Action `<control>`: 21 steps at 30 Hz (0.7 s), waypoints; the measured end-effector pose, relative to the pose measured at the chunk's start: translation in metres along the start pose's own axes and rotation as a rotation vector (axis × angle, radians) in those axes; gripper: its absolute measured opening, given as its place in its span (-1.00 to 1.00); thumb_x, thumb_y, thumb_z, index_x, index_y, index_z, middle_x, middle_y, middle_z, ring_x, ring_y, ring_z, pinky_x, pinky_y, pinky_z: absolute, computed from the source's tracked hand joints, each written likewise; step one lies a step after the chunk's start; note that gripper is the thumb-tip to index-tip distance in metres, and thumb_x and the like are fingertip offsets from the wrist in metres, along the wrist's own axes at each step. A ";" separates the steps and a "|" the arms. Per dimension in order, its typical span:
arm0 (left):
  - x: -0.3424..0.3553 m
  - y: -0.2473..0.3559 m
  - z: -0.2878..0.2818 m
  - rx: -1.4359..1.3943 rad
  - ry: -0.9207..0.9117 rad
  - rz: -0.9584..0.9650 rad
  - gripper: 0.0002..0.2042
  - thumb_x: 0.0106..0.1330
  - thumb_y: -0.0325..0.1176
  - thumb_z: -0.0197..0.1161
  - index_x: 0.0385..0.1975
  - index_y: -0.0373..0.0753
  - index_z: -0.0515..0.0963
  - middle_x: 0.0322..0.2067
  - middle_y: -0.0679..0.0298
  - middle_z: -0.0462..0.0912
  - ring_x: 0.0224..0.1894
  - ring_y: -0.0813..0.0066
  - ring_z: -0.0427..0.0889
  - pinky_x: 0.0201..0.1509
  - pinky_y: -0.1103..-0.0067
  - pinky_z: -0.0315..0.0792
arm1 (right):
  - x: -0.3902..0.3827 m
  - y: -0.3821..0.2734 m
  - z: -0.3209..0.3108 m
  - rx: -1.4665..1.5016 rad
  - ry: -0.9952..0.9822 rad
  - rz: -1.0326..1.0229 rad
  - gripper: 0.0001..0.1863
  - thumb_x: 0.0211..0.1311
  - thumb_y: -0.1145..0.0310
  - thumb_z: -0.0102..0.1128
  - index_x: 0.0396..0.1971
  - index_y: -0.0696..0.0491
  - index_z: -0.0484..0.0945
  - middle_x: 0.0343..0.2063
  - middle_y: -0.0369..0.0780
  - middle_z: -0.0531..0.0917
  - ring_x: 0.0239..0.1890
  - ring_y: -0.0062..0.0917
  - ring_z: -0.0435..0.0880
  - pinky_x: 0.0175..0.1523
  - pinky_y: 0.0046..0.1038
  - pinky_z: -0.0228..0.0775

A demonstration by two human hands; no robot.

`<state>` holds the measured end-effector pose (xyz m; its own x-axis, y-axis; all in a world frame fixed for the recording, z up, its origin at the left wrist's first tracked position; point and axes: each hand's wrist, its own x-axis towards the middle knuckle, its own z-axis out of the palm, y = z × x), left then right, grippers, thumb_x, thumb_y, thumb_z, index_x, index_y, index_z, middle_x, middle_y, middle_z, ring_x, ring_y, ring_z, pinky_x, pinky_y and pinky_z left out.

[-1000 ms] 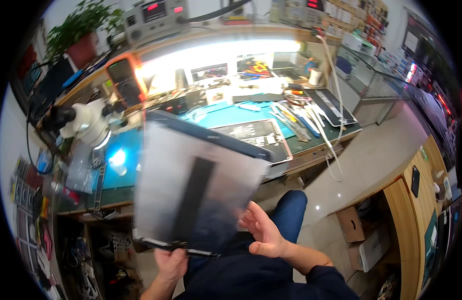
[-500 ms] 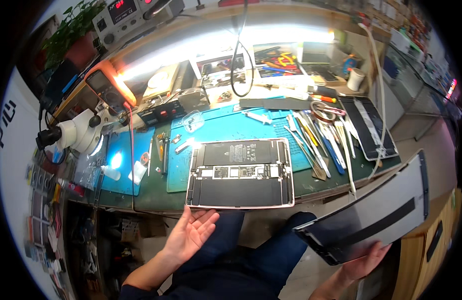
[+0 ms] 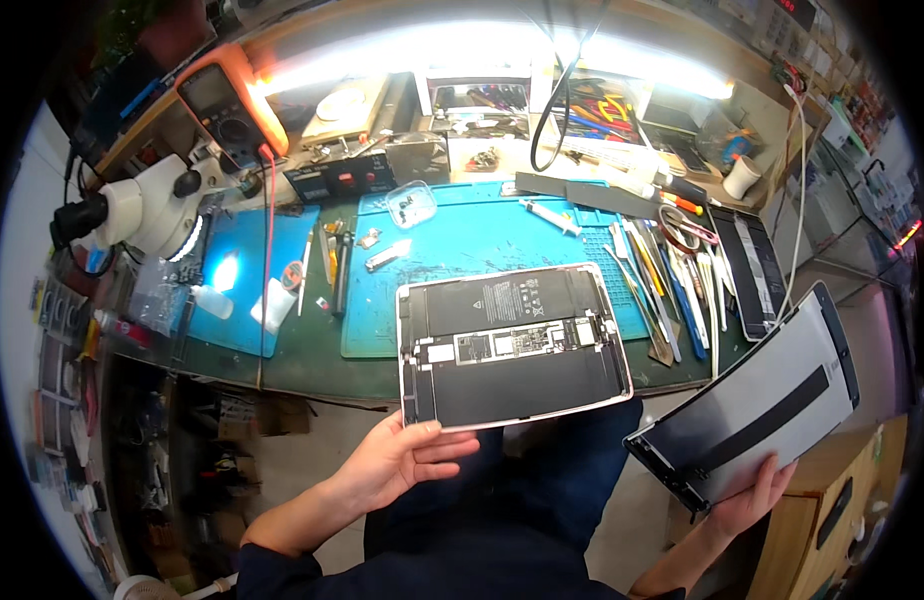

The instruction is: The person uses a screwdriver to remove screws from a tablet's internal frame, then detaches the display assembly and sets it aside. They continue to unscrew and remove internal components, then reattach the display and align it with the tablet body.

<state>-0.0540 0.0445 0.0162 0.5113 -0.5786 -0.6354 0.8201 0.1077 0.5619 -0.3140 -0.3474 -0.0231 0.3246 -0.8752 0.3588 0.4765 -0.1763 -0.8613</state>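
Observation:
At the near edge of the bench lies an opened tablet body (image 3: 512,350), with black batteries and a circuit board strip showing, turned slightly askew and overhanging the edge. My left hand (image 3: 407,460) grips its near left corner, thumb at the rim and the other fingers loosely stretched below. Off to the right, my right hand (image 3: 757,495) holds a detached tablet screen panel (image 3: 757,415) by its lower edge. The panel is tilted, its grey back with a black strip facing me; fingers behind it are partly hidden.
Beneath the tablet body is a blue work mat (image 3: 382,300). Tweezers and other hand tools (image 3: 672,290) lie to its right, beside another tablet part (image 3: 747,270). A syringe (image 3: 550,217) and a clear parts box (image 3: 412,203) lie behind. A microscope (image 3: 132,215) and an orange multimeter (image 3: 232,105) stand left.
My left hand has taken hold of the tablet body's near left corner, and the body has turned a little. The screen panel stays in my right hand. The view has shifted.

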 end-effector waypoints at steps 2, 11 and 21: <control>-0.002 -0.006 0.001 0.102 -0.134 -0.032 -0.57 0.57 -0.33 0.18 0.33 -0.39 0.38 0.31 -0.16 0.52 0.30 -0.04 0.60 0.20 0.20 0.67 | 0.005 -0.010 0.006 -0.016 -0.014 -0.025 -0.46 0.59 0.47 -0.03 0.47 0.27 0.18 0.28 -0.05 0.52 0.27 -0.38 0.52 0.41 -0.31 0.29; 0.043 -0.028 -0.027 0.071 -0.395 0.005 -0.51 0.56 -0.33 0.23 0.39 -0.40 0.36 0.27 0.07 0.56 0.27 0.27 0.60 0.32 0.31 0.54 | 0.021 -0.044 0.032 -0.006 -0.182 -0.166 -0.52 0.61 0.45 -0.02 0.42 0.23 0.26 0.21 -0.11 0.59 0.21 -0.45 0.58 0.36 -0.36 0.35; 0.000 -0.078 -0.008 0.119 -0.254 0.314 -0.54 0.49 -0.42 0.34 0.32 -0.39 0.45 0.21 0.15 0.63 0.22 0.41 0.61 0.38 0.44 0.44 | 0.037 -0.044 0.073 0.196 -0.359 -0.258 -0.61 0.64 0.46 -0.03 0.38 0.02 0.36 0.22 -0.19 0.62 0.24 -0.45 0.62 0.39 -0.28 0.45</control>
<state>-0.1163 0.0427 -0.0320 0.6397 -0.7154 -0.2809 0.5919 0.2253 0.7739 -0.2629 -0.3389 0.0540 0.4208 -0.5971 0.6829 0.7122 -0.2489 -0.6564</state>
